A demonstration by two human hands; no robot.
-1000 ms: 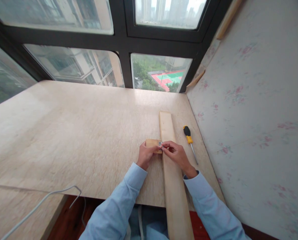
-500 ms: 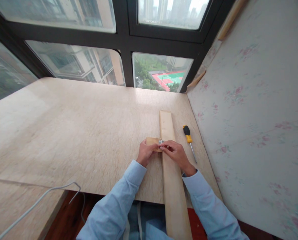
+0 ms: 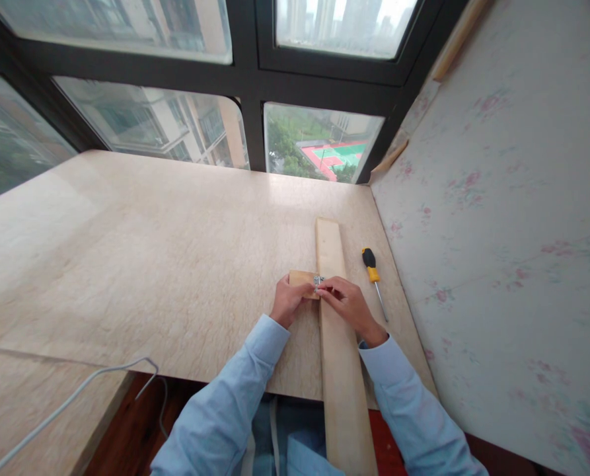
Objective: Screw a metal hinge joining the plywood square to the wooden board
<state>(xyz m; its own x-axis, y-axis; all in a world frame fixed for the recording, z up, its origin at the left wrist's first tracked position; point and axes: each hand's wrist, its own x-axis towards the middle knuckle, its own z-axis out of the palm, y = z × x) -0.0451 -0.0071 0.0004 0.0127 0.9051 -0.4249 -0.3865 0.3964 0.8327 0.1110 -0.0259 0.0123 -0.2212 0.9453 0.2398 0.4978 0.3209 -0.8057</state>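
A long pale wooden board (image 3: 341, 344) lies lengthwise and overhangs the front edge of the stone counter. Against its left side sits a small wooden block (image 3: 300, 277), with a small metal hinge (image 3: 319, 280) across the joint. My left hand (image 3: 287, 301) is closed on the block, its thumb on top beside the hinge. Fingertips of my right hand (image 3: 347, 301) are pinched together at the hinge's near end, above the board. Whatever is between them is too small and covered to name. A screwdriver (image 3: 372, 268) with a black and yellow handle lies right of the board.
The stone counter (image 3: 150, 264) runs back to dark-framed windows (image 3: 255, 86). A wall with flowered paper (image 3: 503, 218) bounds the right side. At the lower left, a white cable (image 3: 84, 390) crosses the counter's edge and hangs over it.
The view has shifted slightly. My right fingertips have lowered a little at the hinge, and more of the hinge now shows. My left hand keeps its hold on the block.
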